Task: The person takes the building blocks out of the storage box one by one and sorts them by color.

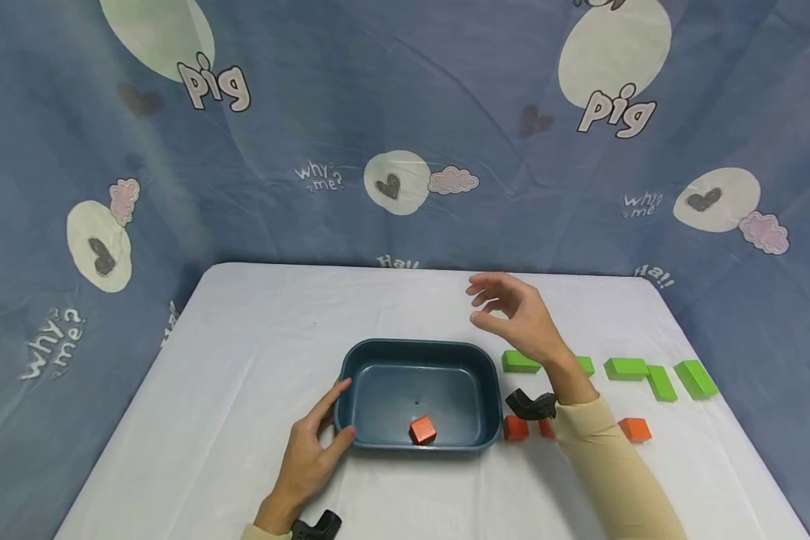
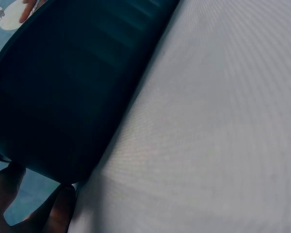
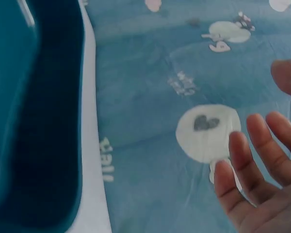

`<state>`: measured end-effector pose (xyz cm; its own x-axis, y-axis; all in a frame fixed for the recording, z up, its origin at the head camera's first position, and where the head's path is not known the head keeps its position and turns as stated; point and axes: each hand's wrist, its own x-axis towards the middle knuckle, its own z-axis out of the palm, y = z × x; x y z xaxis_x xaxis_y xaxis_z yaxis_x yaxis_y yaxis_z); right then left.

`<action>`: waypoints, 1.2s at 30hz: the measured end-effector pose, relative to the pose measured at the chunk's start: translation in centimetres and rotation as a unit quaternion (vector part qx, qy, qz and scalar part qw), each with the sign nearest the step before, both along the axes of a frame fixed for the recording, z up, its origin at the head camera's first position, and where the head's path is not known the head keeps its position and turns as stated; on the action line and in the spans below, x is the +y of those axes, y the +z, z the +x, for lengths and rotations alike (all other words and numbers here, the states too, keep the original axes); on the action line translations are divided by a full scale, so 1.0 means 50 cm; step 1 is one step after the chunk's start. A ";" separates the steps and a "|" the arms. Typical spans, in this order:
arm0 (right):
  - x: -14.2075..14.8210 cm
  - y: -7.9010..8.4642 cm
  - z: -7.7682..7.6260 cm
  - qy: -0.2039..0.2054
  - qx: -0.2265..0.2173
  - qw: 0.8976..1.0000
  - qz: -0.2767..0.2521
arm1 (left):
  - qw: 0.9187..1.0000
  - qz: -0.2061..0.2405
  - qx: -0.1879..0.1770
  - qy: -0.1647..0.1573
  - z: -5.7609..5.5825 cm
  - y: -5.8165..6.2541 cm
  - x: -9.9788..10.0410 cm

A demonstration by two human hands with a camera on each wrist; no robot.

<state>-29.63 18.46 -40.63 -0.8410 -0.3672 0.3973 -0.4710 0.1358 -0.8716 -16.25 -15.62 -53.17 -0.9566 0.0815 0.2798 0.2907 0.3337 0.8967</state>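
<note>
A dark teal plastic basin (image 1: 418, 394) stands on the white-covered table, and one orange block (image 1: 422, 430) lies inside it near the front wall. My left hand (image 1: 308, 457) rests against the basin's left side, thumb and fingers spread apart; in the left wrist view the fingertips (image 2: 63, 199) touch its end wall. Beyond the basin's right back corner my right hand (image 1: 513, 311) is raised, fingers loosely bent and holding nothing. The right wrist view shows this hand's fingers (image 3: 245, 165) apart, with the basin's wall (image 3: 58, 121) to the left.
Right of the basin lie several green blocks (image 1: 625, 369) in a rough row. Nearer the front are orange blocks (image 1: 635, 429), one partly hidden by my right forearm. A blue patterned cloth (image 1: 405, 90) hangs behind the table (image 1: 256, 337).
</note>
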 end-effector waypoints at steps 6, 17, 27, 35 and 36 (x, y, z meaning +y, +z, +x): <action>-0.042 -0.008 0.003 0.068 -0.017 0.997 0.016 | 1.000 0.000 -0.002 -0.001 0.000 0.001 0.000; -0.101 -0.034 0.003 0.130 -0.041 0.990 0.044 | 1.000 -0.003 0.001 -0.001 0.000 0.001 -0.001; -0.128 -0.065 0.004 0.188 -0.063 0.979 0.038 | 1.000 0.000 -0.003 -0.003 0.000 -0.005 -0.001; -0.138 -0.091 -0.003 0.262 -0.090 0.956 0.094 | 1.000 -0.005 -0.008 0.001 0.000 -0.003 -0.002; -0.139 -0.094 -0.004 0.272 -0.090 0.952 0.106 | 1.000 -0.006 -0.009 0.001 0.000 -0.003 -0.002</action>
